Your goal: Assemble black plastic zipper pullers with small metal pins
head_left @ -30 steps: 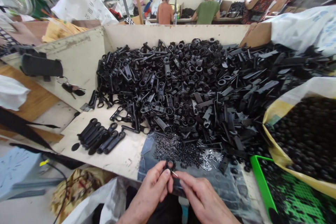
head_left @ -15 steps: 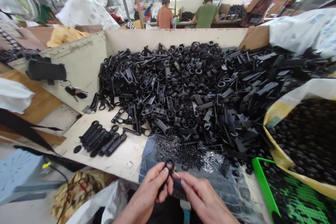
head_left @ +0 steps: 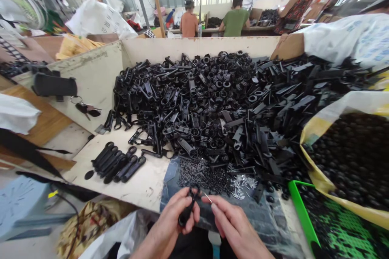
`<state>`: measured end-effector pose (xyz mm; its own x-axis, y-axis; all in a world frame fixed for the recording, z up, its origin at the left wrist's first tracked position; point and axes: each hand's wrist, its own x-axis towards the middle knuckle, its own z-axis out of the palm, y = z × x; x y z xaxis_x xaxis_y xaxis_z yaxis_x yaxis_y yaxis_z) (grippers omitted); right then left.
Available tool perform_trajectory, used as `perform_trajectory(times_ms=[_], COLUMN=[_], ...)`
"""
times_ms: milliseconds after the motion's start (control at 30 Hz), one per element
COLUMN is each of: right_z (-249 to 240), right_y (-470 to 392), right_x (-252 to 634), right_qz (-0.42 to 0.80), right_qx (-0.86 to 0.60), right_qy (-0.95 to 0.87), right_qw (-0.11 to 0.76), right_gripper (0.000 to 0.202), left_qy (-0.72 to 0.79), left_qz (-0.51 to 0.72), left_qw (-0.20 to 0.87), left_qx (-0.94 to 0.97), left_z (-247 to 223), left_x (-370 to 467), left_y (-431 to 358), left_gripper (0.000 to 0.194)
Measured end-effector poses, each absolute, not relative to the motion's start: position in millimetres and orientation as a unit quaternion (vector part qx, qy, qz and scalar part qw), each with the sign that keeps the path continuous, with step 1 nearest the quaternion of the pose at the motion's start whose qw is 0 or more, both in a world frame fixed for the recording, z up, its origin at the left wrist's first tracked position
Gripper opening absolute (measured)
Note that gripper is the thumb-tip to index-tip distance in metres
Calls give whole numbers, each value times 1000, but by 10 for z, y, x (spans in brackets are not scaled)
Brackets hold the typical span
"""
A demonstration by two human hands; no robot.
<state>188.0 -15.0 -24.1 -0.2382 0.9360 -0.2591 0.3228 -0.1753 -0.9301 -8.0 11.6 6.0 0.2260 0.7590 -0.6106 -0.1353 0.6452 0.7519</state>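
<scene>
My left hand (head_left: 179, 212) is closed around a black plastic handle part (head_left: 186, 211), whose ringed end points away from me. Between the thumb and forefinger of my right hand (head_left: 232, 220) is a thin metal pin (head_left: 208, 198), its tip a little to the right of the ringed end and apart from it. Just beyond my hands, small black pieces (head_left: 212, 178) and a heap of silvery pins (head_left: 243, 186) lie on a dark blue cloth (head_left: 170, 184). Several similar black handles (head_left: 118, 164) are lined up on the left of the pale tabletop (head_left: 142, 188).
A large pile of black plastic parts (head_left: 188, 105) fills the bench's middle. To the right are a yellow-edged sack of black balls (head_left: 358, 158) and a green tray (head_left: 304, 214). Keys (head_left: 86, 108) hang on the left wall. Several people (head_left: 235, 18) are in the background.
The pin in my right hand has drawn slightly away from the ringed end. My left hand has turned the handle, so more of its body shows. The view has shifted slightly.
</scene>
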Motion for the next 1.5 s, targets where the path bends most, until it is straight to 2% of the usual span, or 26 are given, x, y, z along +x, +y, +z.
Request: perform_trajectory(times_ms=[67, 133, 233, 300, 433, 667, 733, 833, 933, 1033, 1233, 1500], right_z=[-240, -233, -208, -197, -215, -261, -255, -216, -138, -63, -108, -199], right_y=[-158, -166, -168, -162, -149, -151, -156, -143, -61, 89, 277, 288], right_x=[1873, 1867, 1857, 1848, 1831, 1830, 1839, 1845, 1821, 1764, 1653, 1515], right_qz=[544, 553, 558, 559, 562, 539, 540, 526, 455, 368, 210, 147], right_qx=[-552, -553, -554, -550, -544, -551, -550, -555, -573, -568, -579, -593], right_qy=[-557, -539, -524, -520, -518, -533, -536, -544, -594, -672, -761, -770], right_qw=[298, 312, 329, 338, 347, 348, 345, 345, 335, 301, 204, 187], right_gripper=[65, 67, 67, 68, 68, 65, 65, 61, 43, 28, 13, 12], left_qy=[567, 590, 546, 509, 505, 526, 526, 571, 644, 676, 684, 668], left_qz=[291, 286, 292, 278, 245, 215, 210, 252, 278, 253, 253, 288], left_qw=[658, 511, 269, 165, 82, 2, 3, 79, 208, 303, 330, 374], left_qx=[401, 556, 737, 798, 823, 823, 824, 778, 681, 622, 599, 576], left_z=[13, -76, -262, -369, -405, -258, -264, -255, -172, -58, 1, 31], left_x=[-117, -157, -198, -208, -209, -228, -239, -258, -275, -280, -268, -216], left_y=[98, 89, 100, 114, 124, 157, 171, 182, 189, 184, 127, 173], left_gripper=[43, 40, 42, 48, 52, 44, 45, 41, 25, 19, 23, 23])
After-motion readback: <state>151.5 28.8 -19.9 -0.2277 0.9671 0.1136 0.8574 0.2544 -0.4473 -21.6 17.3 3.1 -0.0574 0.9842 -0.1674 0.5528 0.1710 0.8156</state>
